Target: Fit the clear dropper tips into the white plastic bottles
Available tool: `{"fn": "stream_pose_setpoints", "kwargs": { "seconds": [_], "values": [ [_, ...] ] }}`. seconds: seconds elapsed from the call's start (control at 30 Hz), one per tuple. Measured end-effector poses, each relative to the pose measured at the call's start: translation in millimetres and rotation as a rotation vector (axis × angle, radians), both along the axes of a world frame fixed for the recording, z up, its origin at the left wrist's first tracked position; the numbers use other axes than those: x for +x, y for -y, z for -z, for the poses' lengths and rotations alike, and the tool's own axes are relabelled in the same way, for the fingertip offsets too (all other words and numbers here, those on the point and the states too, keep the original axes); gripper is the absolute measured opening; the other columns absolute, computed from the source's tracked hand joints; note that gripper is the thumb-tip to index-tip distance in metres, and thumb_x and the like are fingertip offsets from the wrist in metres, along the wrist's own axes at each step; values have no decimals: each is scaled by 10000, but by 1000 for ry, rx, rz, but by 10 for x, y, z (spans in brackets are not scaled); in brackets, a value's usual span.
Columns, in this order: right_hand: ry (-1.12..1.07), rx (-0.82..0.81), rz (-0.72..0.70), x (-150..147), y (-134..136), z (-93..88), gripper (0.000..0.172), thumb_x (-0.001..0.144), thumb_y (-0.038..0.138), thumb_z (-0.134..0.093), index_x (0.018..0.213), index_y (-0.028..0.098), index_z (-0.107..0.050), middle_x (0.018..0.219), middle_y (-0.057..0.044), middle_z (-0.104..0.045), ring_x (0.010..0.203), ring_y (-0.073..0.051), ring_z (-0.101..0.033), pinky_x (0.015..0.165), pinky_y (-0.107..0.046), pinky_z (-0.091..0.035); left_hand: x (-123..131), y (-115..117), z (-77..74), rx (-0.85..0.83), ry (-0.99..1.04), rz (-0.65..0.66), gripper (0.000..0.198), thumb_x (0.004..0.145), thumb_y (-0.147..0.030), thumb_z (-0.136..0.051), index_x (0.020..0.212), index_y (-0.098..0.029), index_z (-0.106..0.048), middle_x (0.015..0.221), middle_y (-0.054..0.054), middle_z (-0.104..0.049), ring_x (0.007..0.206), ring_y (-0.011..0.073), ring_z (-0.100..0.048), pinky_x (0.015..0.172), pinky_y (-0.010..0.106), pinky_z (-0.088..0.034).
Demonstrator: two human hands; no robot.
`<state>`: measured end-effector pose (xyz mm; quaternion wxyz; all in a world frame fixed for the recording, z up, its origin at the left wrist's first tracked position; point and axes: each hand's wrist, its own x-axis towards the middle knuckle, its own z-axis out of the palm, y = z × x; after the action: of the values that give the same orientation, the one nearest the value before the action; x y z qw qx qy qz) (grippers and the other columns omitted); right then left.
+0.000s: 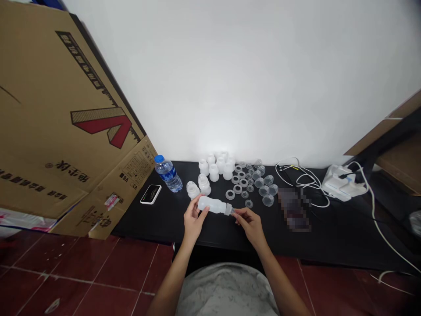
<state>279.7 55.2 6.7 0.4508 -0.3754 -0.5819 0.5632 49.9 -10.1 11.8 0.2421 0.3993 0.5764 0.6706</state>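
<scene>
Well, on the black bench [158,224], a phone [150,194] and a blue-capped water bottle [167,174] sit left of the hands. The left hand [196,221] grips the body of a frosted plastic baby bottle [212,205], held level near the front edge; the right hand [250,225] pinches its neck end. Further back stand more bottles [213,172] and clear rings [237,189].

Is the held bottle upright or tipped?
Tipped: the frosted plastic bottle lies nearly level, its body in the left hand, its neck end at the right hand.
</scene>
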Motion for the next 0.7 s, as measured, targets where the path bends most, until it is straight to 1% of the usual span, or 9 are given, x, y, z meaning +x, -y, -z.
{"fn": "stream_pose_setpoints", "kwargs": {
  "seconds": [0.23, 0.37, 0.5, 0.7],
  "values": [
    [18, 7, -13, 6, -5, -2, 348, 891, 548, -845, 966, 208, -827, 826, -55, -770, 675, -191, -659, 641, -327, -572, 5, 1, 20, -8, 23, 18, 605, 902, -542, -821, 1393, -216, -688, 1432, 150, -729, 1337, 344, -703, 1124, 479, -601],
    [33, 13, -25, 7, 2, -21, 356, 897, 560, -836, 980, 213, -835, 777, -45, -754, 674, -195, -657, 640, -329, -569, 7, -8, 30, -10, 33, 57, 606, 897, -535, -826, 1395, -219, -686, 1434, 148, -730, 1344, 341, -701, 1142, 488, -590],
    [36, 8, -33, 10, 2, -38, 369, 892, 577, -836, 970, 216, -840, 830, -59, -782, 686, -198, -666, 650, -335, -578, 5, -21, 31, -8, 37, 72, 602, 889, -542, -829, 1375, -214, -694, 1423, 151, -736, 1324, 343, -713, 1130, 499, -599],
    [34, -6, -40, 29, -6, -40, 365, 893, 569, -838, 973, 213, -843, 838, -64, -800, 681, -198, -672, 658, -336, -579, -14, -23, 73, -15, 29, 71, 562, 872, -505, -857, 1330, -214, -710, 1396, 144, -750, 1301, 336, -725, 1096, 482, -620]
  ]
}}
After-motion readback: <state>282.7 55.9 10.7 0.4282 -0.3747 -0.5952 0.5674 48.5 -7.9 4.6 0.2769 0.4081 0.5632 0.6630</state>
